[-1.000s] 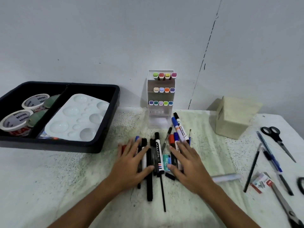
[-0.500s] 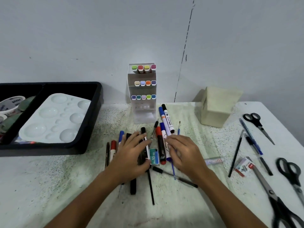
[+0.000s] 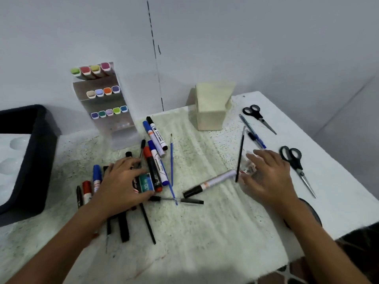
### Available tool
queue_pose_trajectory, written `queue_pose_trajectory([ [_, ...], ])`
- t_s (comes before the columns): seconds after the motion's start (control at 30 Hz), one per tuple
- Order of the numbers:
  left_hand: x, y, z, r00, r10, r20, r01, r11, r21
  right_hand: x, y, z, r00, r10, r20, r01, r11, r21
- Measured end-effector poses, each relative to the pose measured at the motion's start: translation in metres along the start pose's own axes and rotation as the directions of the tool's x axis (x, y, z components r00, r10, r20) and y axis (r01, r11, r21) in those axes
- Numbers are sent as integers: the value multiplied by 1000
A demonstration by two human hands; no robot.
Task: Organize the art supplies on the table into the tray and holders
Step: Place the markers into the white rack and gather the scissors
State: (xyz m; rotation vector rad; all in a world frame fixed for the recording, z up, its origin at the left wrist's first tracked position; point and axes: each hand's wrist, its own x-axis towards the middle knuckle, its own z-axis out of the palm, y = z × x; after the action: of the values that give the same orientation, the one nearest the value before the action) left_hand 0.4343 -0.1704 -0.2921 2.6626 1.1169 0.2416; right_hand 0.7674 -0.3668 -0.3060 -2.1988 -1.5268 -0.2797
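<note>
Gathering step: left hand (image 3: pixel 121 185) rests flat on the marker pile (image 3: pixel 151 160); right hand (image 3: pixel 266 177), fingers spread, reaches a small packet (image 3: pixel 247 168). Next, grasp it.

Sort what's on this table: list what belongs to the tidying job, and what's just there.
Job: pile of markers and pens under the left hand; stray marker; pens and scissors near the right hand; black tray; tiered marker holder; wooden holder.

Just there: speckled cloth; wall.
</note>
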Motion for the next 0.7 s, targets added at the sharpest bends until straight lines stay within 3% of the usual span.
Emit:
queue_pose_trajectory([
  [0.37, 11, 4, -20, 979, 44, 201, -54, 998, 44, -1, -2, 2, 999, 51, -1, -51, 997, 56],
  [0.7, 9, -9, -5, 948, 313, -47, -296, 929, 224, 22, -27, 11, 995, -23, -96, 39, 984, 172],
])
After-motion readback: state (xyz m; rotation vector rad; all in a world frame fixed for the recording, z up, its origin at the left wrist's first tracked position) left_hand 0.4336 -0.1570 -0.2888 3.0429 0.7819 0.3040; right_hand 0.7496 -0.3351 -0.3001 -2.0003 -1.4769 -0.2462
